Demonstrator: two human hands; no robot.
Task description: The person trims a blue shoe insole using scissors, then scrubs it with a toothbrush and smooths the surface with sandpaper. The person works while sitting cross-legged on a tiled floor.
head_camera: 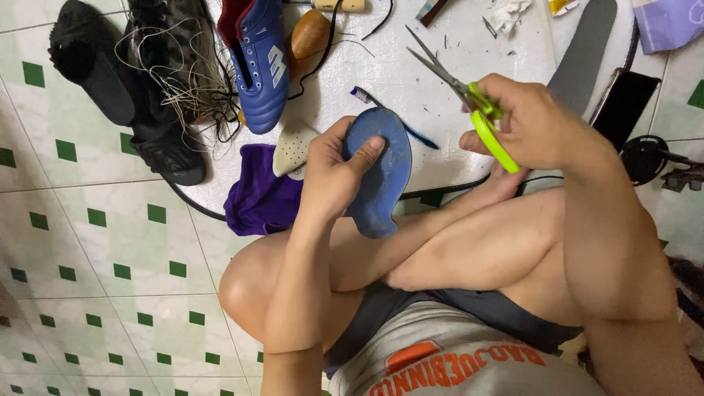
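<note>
Trimming step in hand, by judgement: left hand grips a blue insole above the knees, right hand closed on green-handled scissors (blades parted). Next move calls for blades meeting the insole's edge.

floor: white tiles with small green squares | work surface: round white board | light: even, bright

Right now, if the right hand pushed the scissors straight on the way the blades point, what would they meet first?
Probably nothing soon: the scissors in the right hand point up-left over bare white board, toward the brown wooden piece. Depth is unclear.
</note>
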